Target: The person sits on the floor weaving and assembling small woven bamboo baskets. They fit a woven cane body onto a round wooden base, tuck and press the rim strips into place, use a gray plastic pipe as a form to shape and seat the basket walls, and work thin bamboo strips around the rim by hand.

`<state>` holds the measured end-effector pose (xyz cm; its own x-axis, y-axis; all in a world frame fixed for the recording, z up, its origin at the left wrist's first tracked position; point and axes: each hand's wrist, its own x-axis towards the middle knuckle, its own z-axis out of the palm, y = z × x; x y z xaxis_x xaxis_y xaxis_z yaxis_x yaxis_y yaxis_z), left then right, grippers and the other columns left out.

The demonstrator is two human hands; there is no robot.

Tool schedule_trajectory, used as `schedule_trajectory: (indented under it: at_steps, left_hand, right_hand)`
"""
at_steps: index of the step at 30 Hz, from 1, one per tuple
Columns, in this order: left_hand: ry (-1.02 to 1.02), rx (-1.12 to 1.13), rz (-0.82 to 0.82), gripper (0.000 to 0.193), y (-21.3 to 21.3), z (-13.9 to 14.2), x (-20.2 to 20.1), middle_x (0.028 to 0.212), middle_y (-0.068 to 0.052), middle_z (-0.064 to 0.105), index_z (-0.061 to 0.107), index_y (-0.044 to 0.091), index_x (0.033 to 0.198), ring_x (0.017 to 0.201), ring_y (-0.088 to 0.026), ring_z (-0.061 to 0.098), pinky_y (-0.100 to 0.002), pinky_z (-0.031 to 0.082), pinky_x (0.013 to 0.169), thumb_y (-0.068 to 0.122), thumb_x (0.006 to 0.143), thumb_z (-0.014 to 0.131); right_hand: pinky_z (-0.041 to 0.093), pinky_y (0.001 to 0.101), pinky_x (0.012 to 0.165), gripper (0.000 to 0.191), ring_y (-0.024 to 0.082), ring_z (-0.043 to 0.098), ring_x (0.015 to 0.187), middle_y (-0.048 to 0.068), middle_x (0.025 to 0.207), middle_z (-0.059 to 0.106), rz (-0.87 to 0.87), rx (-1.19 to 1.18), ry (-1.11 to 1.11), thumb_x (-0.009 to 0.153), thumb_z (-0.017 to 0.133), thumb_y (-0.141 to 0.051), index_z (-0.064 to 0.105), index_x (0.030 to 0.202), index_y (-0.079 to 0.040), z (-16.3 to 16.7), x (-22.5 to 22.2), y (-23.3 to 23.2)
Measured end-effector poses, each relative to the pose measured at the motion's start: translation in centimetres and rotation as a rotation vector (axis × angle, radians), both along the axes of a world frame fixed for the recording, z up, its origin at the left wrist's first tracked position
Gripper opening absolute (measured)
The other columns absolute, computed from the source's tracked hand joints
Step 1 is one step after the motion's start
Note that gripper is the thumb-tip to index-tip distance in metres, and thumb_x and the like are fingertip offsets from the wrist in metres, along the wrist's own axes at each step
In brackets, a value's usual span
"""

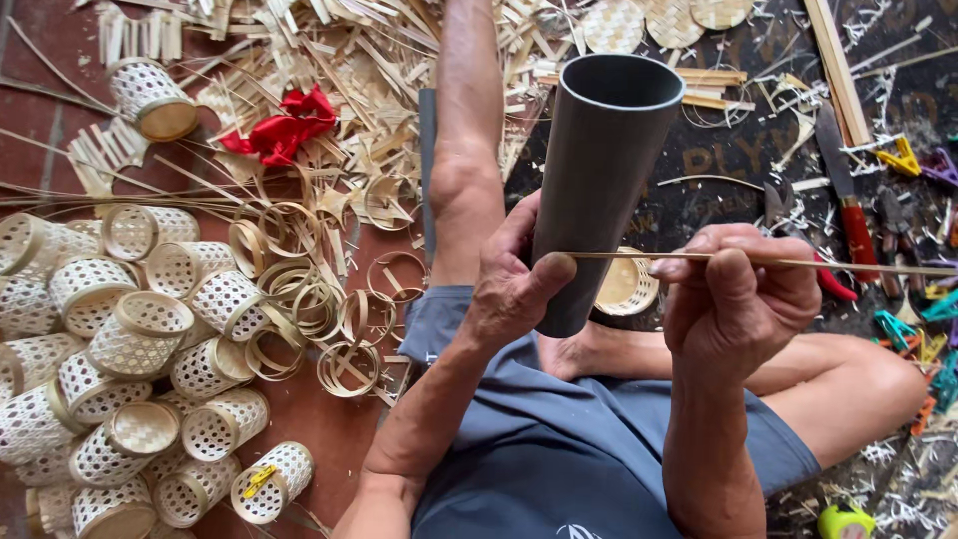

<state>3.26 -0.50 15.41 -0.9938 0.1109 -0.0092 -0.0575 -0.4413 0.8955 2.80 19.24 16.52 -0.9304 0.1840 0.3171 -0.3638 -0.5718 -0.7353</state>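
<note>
Reddish floor (329,429), strewn with bamboo offcuts (379,70), is shown from above, with a dark mat (728,150) spread to the right of a grey tube (599,180), which serves as the landmark. This tube is held upright and slightly tilted at the centre of the view, its open mouth turned toward the camera. It is gripped near its lower end by the left hand (514,279), the fingers being wrapped around its far side and the thumb pressed flat against its front. A thin bamboo strip (828,264) is laid horizontally across the tube just under that thumb and is pinched to the right of the tube by the right hand (738,299), between thumb and curled forefinger; the remaining fingers are folded together. Behind the tube's lower end a small woven basket (627,284) is partly hidden. Far left of the tube, a cluster of woven cylindrical baskets (140,349) is heaped, with loose bamboo rings (309,299) lying between them and the tube. A red cloth (284,130) lies upper left of the tube. To its right, a knife with a red handle (848,200) rests on the mat, and coloured clips (913,329) are scattered beyond it.
</note>
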Motion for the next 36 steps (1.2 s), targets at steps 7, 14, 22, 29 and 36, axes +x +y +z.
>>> schedule_trajectory:
  at_steps: [7, 14, 22, 29, 36]
  left_hand:
    - [-0.107, 0.496, -0.136, 0.078, 0.6, -2.9, 1.9, 0.125, -0.011, 0.068, 0.055, -0.005, 0.138, 0.115, -0.018, 0.066, -0.033, 0.053, 0.103, 0.044, 0.088, 0.086]
    - [0.368, -0.248, -1.166, 0.075, -1.3, 0.1, -1.9, 0.124, -0.016, 0.071, 0.059, 0.000, 0.139, 0.123, -0.024, 0.066, -0.040, 0.048, 0.110, 0.053, 0.089, 0.076]
    - [-0.012, -0.813, -0.348, 0.080, 2.1, -0.4, -5.8, 0.117, -0.017, 0.072, 0.055, 0.012, 0.145, 0.105, -0.028, 0.072, -0.043, 0.055, 0.092, 0.066, 0.086, 0.062]
    - [-0.156, 0.527, -0.436, 0.063, 1.8, -4.7, -4.8, 0.120, -0.019, 0.068, 0.049, -0.002, 0.147, 0.102, -0.027, 0.070, -0.045, 0.062, 0.086, 0.047, 0.108, 0.061]
    - [0.148, 0.094, -1.200, 0.070, 1.9, -3.8, -3.7, 0.142, -0.023, 0.060, 0.045, 0.000, 0.155, 0.127, -0.035, 0.057, -0.044, 0.043, 0.106, 0.046, 0.106, 0.067]
  right_hand:
    - [0.061, 0.0303, 0.057, 0.019, 0.020, 0.068, 0.069, 0.021, 0.098, 0.070, 0.038, -0.116, -0.083, 0.111, 0.065, -0.016, 0.063, 0.115, 0.003, 1.9, 3.3, 2.8]
    - [0.053, 0.0218, 0.047, 0.009, 0.010, 0.065, 0.055, 0.013, 0.078, 0.071, 0.566, 0.109, -0.542, 0.100, 0.065, 0.001, 0.070, 0.105, 0.006, 4.2, -4.5, 4.3]
    - [0.061, 0.0290, 0.071, 0.011, 0.019, 0.075, 0.081, 0.017, 0.096, 0.074, -0.089, 1.005, 0.150, 0.118, 0.060, -0.004, 0.065, 0.112, 0.004, 7.1, -2.6, 3.5]
    - [0.061, 0.0357, 0.072, 0.016, 0.019, 0.068, 0.074, 0.015, 0.094, 0.070, -0.116, -0.224, -0.314, 0.114, 0.054, -0.015, 0.062, 0.115, -0.001, -0.3, -1.6, 5.9]
    - [0.048, 0.0246, 0.050, 0.017, 0.008, 0.058, 0.055, 0.008, 0.078, 0.066, 0.686, 0.066, -0.516, 0.110, 0.062, -0.008, 0.068, 0.118, 0.006, -2.2, -7.8, 7.9]
